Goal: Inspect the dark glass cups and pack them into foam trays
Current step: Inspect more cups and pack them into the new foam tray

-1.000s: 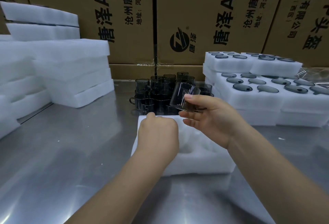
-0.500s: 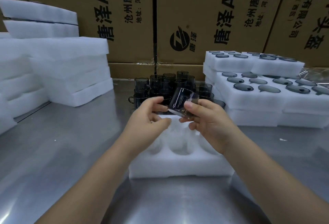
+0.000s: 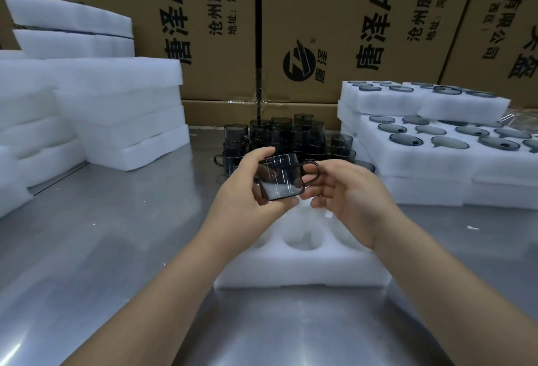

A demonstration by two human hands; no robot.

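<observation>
Tray (image 3: 302, 266) partly behind cup (image 3: 279, 182)

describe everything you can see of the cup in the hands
The dark glass cup is a small, smoky, see-through mug with a loop handle toward the right hand, streaked with reflections. It is tilted, held above the white foam tray. The left hand grips its body, thumb on top; the right hand's fingers hold the handle side.

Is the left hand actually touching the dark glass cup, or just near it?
Touching. The head view shows the left hand gripping the dark glass cup, with the thumb on its upper rim and the fingers curled under its base.
</observation>
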